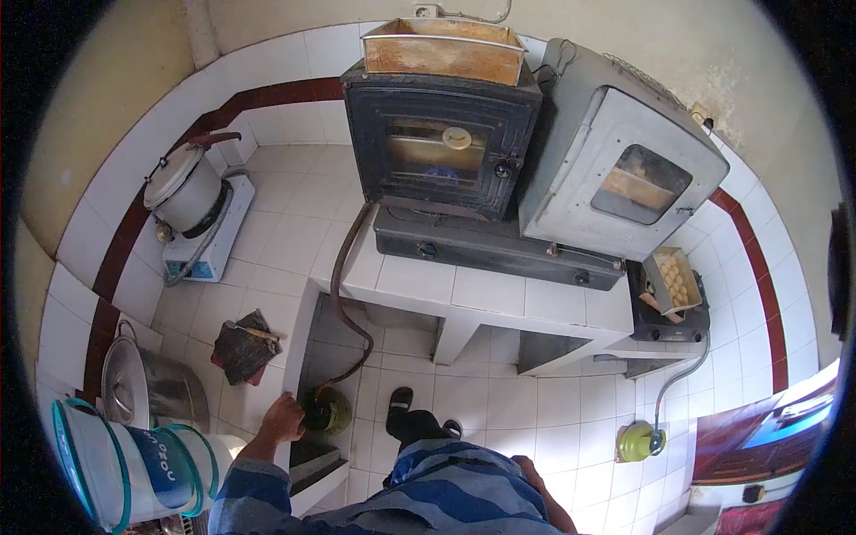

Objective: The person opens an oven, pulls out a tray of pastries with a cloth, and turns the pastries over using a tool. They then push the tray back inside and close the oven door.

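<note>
The left hand (283,419), fingers curled in, is at the left counter's (290,352) front edge, just beside a green gas cylinder (332,413) standing below; whether it grips anything cannot be told. The right hand (526,471) is mostly hidden by the body, its hold unclear. Heating appears under way: a blue flame (440,173) shows in the black oven (370,147), and a tin sits inside the grey oven (580,201). Pale round pieces (675,281) lie outside both, on the right-hand stove (700,325). What remains cannot be told. Sideways lettering on the tub (102,464) and the grey door's faint label are unreadable.
</note>
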The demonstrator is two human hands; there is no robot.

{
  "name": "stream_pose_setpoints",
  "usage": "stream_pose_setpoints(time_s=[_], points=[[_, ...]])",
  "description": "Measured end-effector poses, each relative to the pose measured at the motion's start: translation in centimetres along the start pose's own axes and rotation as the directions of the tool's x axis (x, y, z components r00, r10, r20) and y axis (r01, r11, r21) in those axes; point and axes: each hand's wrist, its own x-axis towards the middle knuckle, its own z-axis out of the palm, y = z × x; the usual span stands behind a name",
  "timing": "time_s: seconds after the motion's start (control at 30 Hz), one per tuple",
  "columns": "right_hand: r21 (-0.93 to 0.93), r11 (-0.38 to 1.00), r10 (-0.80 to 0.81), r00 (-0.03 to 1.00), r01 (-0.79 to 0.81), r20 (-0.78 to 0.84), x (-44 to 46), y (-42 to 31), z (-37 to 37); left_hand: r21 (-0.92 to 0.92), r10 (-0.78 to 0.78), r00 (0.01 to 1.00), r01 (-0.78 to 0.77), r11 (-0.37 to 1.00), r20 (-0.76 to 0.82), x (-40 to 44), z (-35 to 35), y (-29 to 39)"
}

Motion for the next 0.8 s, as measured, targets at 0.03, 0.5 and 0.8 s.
stream_pose_setpoints(time_s=[0.03, 0.5, 0.8], points=[[-0.003, 0.998, -0.055, 0.998, 0.055, -0.012, 0.0, 0.0, 0.0, 0.013, 0.003, 1.0, -0.003, 1.0, 0.005, 0.0, -0.1, 0.0], [0.107, 0.992, 0.065, 0.997, -0.06, -0.044, 0.0, 0.2, 0.2, 0.039, 0.039, 0.999, -0.038, 0.999, -0.018, 0.1, 0.7, -0.3], [0.126, 0.988, 0.087, 0.996, -0.085, -0.013, -0.5, -1.9, -1.1, 0.051, 0.043, 0.994, -0.038, 0.998, -0.101, 0.2, 1.6, -0.3]])
